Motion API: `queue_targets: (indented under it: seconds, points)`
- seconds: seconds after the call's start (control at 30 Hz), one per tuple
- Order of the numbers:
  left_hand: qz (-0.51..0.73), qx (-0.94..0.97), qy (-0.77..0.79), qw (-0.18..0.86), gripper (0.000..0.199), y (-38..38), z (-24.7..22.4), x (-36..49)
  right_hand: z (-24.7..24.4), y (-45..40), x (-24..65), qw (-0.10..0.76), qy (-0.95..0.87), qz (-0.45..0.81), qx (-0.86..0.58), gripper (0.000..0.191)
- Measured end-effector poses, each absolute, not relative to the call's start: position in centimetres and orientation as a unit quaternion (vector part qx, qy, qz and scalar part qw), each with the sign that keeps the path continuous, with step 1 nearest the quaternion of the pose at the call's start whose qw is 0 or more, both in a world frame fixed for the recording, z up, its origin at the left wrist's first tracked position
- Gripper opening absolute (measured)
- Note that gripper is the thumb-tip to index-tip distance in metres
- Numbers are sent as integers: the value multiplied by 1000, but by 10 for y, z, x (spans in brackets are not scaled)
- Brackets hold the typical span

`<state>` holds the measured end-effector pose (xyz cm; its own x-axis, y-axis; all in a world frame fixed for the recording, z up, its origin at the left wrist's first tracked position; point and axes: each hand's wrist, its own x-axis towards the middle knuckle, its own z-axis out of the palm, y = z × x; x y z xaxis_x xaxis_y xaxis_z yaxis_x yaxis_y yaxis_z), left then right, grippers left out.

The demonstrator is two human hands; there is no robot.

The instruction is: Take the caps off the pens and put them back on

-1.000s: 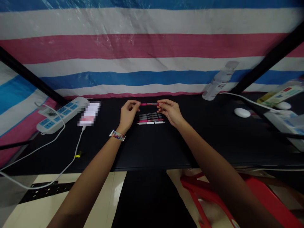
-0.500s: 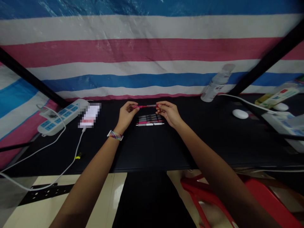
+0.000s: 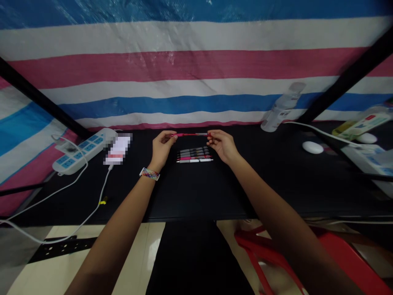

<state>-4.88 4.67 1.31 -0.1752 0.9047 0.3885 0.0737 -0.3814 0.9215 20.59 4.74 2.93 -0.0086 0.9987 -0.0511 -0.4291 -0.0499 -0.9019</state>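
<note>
A red pen (image 3: 188, 134) is held level above the far half of the black table, one end in each hand. My left hand (image 3: 162, 148) pinches its pink-red end, with a woven multicoloured band around the wrist. At the other end, beyond a clear greyish section, my right hand (image 3: 223, 144) pinches a dark red tip. Between the two ends a thin red length shows. Just nearer to me, several pens (image 3: 193, 155) lie side by side in a row, mostly dark, with a pink one and a white-and-grey one at the front.
To the left are a power strip (image 3: 68, 160), a phone (image 3: 119, 149) and a white cable (image 3: 104, 185). A clear bottle (image 3: 281, 110), a white mouse (image 3: 312, 147) and a yellowish bottle (image 3: 353, 125) stand or lie to the right. Below is a red stool (image 3: 344, 254).
My right hand has moved a little to the right, away from my left hand. More of the pen's length shows between them. The row of pens lies as before.
</note>
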Motion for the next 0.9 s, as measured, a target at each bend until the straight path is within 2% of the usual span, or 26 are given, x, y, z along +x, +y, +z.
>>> queue_targets:
  seconds: [0.33,0.9]
  points:
    - [620,546,451,337,26,47,11,-51,27,50,208,595,-360,603,-391,11]
    - [606,563,445,344,19,44,13,-46,26,49,206,592,-378,585,-406,9]
